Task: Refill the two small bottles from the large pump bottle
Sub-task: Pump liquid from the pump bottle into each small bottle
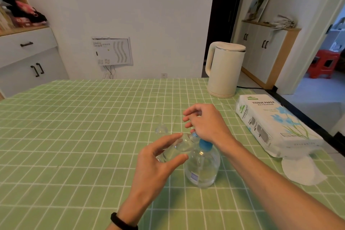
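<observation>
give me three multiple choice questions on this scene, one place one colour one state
1. Where does the kettle stand? A far right of the table B near left corner C on the floor
2. What colour is the pump of the large bottle? A red B blue C black
3. What is the left hand doing? A lying flat B holding a small clear bottle C making an empty fist
Answers: 1 A, it sits by the far right edge; 2 B, the pump is blue; 3 B, it grips the tilted bottle.
</observation>
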### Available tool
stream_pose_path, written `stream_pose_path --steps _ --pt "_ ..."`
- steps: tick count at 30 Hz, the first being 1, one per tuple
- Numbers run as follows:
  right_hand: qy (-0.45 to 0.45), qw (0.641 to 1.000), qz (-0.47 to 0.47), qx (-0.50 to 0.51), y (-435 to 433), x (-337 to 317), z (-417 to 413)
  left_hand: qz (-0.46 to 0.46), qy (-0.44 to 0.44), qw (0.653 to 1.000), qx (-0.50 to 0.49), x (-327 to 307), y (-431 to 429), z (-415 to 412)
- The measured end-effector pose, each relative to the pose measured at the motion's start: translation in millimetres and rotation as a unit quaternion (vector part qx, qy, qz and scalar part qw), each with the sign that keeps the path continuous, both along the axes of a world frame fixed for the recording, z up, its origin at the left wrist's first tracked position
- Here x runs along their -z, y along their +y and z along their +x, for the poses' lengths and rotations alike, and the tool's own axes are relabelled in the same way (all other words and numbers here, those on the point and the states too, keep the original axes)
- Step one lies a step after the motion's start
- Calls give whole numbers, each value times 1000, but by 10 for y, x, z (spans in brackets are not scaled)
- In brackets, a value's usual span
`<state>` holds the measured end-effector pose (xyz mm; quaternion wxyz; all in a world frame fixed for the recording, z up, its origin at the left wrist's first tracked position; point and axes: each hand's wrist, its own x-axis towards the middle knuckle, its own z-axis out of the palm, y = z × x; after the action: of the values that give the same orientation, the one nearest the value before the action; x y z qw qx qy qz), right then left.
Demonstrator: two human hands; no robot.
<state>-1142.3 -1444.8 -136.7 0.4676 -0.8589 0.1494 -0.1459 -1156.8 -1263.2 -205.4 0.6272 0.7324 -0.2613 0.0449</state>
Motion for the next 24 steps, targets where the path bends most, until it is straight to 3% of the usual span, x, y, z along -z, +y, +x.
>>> stream_pose_path --steps 18,24 --pt "13 999 -44 -14 18 -78 -23 5 -4 1000 -9 -54 -2 -27" --pt "20 1000 -13 -12 6 -39 -13 0 -1 1000 -9 -51 -5 -27"
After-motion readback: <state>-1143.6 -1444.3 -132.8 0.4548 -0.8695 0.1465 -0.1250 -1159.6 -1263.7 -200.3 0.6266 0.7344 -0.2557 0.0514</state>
